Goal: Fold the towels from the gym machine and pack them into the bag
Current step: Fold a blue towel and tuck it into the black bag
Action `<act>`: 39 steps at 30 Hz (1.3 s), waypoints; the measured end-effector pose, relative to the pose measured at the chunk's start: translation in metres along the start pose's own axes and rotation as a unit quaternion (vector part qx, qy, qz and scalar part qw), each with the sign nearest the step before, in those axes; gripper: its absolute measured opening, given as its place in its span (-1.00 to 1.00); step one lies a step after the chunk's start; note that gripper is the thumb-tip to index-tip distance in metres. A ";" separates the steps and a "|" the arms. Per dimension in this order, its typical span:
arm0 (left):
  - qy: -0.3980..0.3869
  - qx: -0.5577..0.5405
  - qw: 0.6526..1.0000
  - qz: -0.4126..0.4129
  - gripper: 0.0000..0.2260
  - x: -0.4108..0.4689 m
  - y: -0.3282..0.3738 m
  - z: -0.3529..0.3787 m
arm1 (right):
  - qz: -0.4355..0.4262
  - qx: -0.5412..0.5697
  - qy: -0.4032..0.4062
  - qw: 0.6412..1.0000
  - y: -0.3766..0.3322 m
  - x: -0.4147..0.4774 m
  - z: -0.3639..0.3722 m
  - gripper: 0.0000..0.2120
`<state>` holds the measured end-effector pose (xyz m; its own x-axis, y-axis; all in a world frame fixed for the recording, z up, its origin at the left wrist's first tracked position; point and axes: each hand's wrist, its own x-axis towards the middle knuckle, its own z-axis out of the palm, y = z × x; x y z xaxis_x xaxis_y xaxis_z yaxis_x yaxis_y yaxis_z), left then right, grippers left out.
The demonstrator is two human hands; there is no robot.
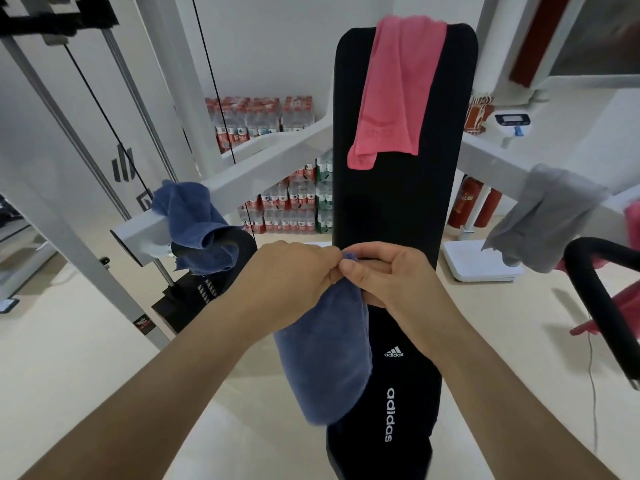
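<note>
The left hand (287, 275) and the right hand (377, 277) meet fingertip to fingertip, both pinching the top edge of the blue towel (325, 358). The towel hangs straight down from the pinch, long axis vertical, in front of the black back pad (401, 202). Both hands are equally near it. A pink towel (398, 88) drapes over the pad top.

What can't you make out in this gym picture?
Head view only:
- Top corners of the blue towel: hidden inside the left hand and right hand.
- The pink cloth, right: cut off by the edge, partly behind a black handle.
- Print on the pink towel: too blurred to read.
- The black adidas item: bag or not, unclear; bottom edge cuts it off.
</note>
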<state>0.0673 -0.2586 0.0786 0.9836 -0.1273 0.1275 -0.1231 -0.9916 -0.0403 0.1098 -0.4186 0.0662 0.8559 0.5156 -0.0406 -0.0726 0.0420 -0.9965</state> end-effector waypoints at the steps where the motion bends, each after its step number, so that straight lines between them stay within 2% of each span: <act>1: -0.006 0.023 1.000 0.006 -0.71 0.001 0.000 0.001 | -0.001 0.005 0.001 1.000 0.001 0.001 0.000 -0.82; 4: -0.007 0.040 0.999 0.017 -0.73 0.005 -0.004 0.002 | -0.001 0.022 0.014 1.000 0.005 0.006 -0.002 -0.86; 7: 0.015 -0.088 0.996 0.026 -0.71 0.005 -0.013 0.007 | -0.030 0.002 0.033 0.999 0.008 0.012 -0.004 -0.91; 9: 0.026 -0.151 0.988 0.026 -0.72 0.003 -0.014 0.012 | -0.103 -0.110 0.053 0.987 0.010 0.016 -0.002 -0.84; 12: -0.013 -0.198 0.980 -0.015 -0.76 -0.003 -0.020 0.015 | -0.190 -0.231 0.130 0.945 0.013 0.020 0.000 -0.76; 14: -0.031 -0.148 0.988 -0.030 -0.73 -0.011 -0.028 0.016 | -0.238 -0.280 0.192 0.910 0.017 0.021 -0.004 -0.83; 16: 0.037 -0.025 0.999 0.010 -0.73 -0.015 -0.036 0.021 | -0.273 -0.331 0.221 0.876 0.027 0.024 -0.010 -0.89; 18: 0.094 0.032 0.995 0.030 -0.75 -0.022 -0.027 0.017 | -0.292 -0.358 0.228 0.857 0.038 0.028 -0.014 -0.90; 20: 0.056 -0.024 0.997 0.051 -0.71 -0.028 -0.019 0.013 | -0.303 -0.368 0.227 0.849 0.044 0.029 -0.015 -0.87; 22: -0.023 -0.116 0.992 0.046 -0.69 -0.028 -0.018 0.005 | -0.337 -0.387 0.209 0.832 0.044 0.027 -0.011 -0.87; 23: -0.051 -0.114 0.991 0.052 -0.69 -0.028 -0.017 0.003 | -0.358 -0.396 0.192 0.824 0.043 0.026 -0.009 -0.88; 26: 0.011 0.104 0.984 0.144 -0.72 -0.030 -0.019 0.002 | -0.393 -0.420 0.159 0.803 0.039 0.023 -0.004 -0.89; 28: 0.039 0.134 0.976 0.168 -0.73 -0.039 -0.019 0.000 | -0.401 -0.430 0.176 0.790 0.039 0.022 -0.007 -0.89; 31: 0.071 0.047 0.982 0.166 -0.60 -0.050 -0.032 -0.005 | -0.390 -0.421 0.222 0.788 0.041 0.018 -0.010 -0.91; 33: 0.089 -0.067 0.988 0.107 -0.54 -0.053 -0.046 -0.006 | -0.344 -0.366 0.246 0.829 0.039 0.017 -0.001 -0.91; 35: 0.069 -0.228 0.971 0.015 -0.55 -0.055 -0.058 -0.009 | -0.307 -0.307 0.248 0.866 0.031 0.016 0.013 -0.87; 36: 0.052 -0.331 0.941 -0.039 -0.59 -0.057 -0.062 -0.011 | -0.296 -0.293 0.244 0.876 0.024 0.015 0.022 -0.85; 37: 0.047 -0.434 0.895 -0.089 -0.66 -0.061 -0.064 -0.013 | -0.286 -0.285 0.238 0.883 0.017 0.013 0.030 -0.83; 39: 0.076 -0.600 0.782 -0.149 -0.78 -0.069 -0.067 -0.013 | -0.251 -0.247 0.225 0.908 -0.002 0.011 0.042 -0.80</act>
<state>0.0061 -0.1833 0.0855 0.9764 0.2025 0.0750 -0.0169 -0.2742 0.9615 0.0974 -0.3770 0.0705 0.8479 0.1310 0.5137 0.5291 -0.2711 -0.8041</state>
